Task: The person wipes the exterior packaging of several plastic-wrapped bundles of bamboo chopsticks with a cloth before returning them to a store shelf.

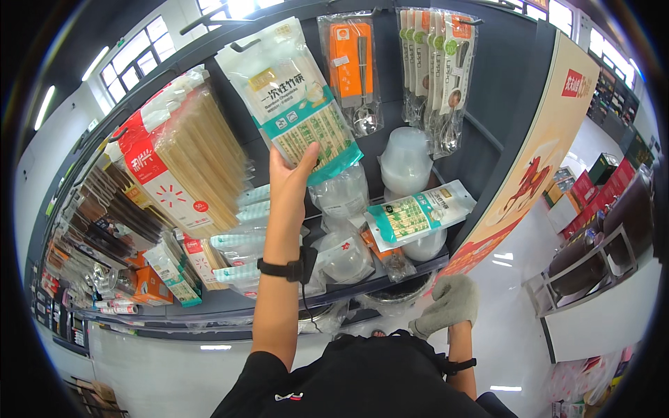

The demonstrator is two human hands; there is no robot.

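Observation:
My left hand (290,164) grips the lower edge of a hanging pack of bamboo chopsticks (292,94), thumb across the front and fingers hidden behind. The pack is white and teal with a clear window, and a hook passes through its top. Lower right, grey knitted fabric (452,303), apparently a glove, covers my right hand (460,298). Its fingers are hidden, and whether it holds anything cannot be made out. Another chopstick pack (418,214) lies across stacked clear plastic bowls (405,162) on the shelf.
Large bundles of chopsticks in red-and-white wrap (177,157) hang at left. Packaged metal spoons (360,73) and more carded cutlery (439,68) hang at upper right. A printed side panel (522,146) bounds the shelf (376,285) on the right. Boxes (585,188) stand beyond.

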